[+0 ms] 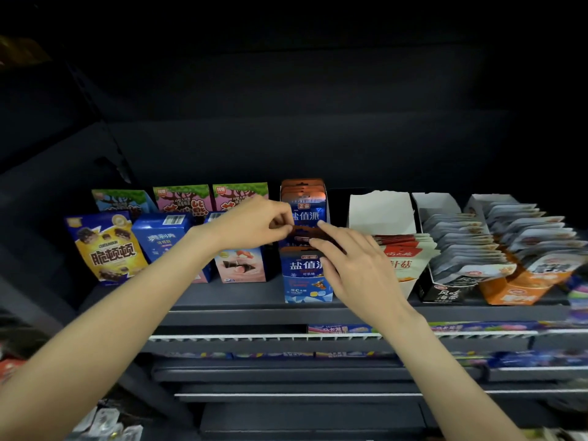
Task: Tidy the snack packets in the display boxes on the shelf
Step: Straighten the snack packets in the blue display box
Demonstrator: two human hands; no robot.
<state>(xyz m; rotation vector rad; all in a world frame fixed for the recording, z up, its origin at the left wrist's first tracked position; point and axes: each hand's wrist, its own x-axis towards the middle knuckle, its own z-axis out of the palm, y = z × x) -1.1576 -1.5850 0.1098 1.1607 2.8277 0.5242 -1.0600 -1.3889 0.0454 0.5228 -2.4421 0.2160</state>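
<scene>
1. Fingertips (280, 225) of your left hand (254, 222) pinch the orange top edge of a blue packet (304, 232) in the front display box (307, 278); your right hand (353, 265) lies with fingers nearly straight, touching the same packets from the right.
2. That box stands at the front edge of the shelf (222, 297), midway along it, with a second blue box (304, 202) directly behind.
3. You look to be mid-way through squaring this box's stack.
4. Next, ease the pinched packet down level with its neighbours, steadying the row with your right hand.
5. Packets stand upright, long axis vertical, printed faces toward you, hang-tab ends up.
</scene>
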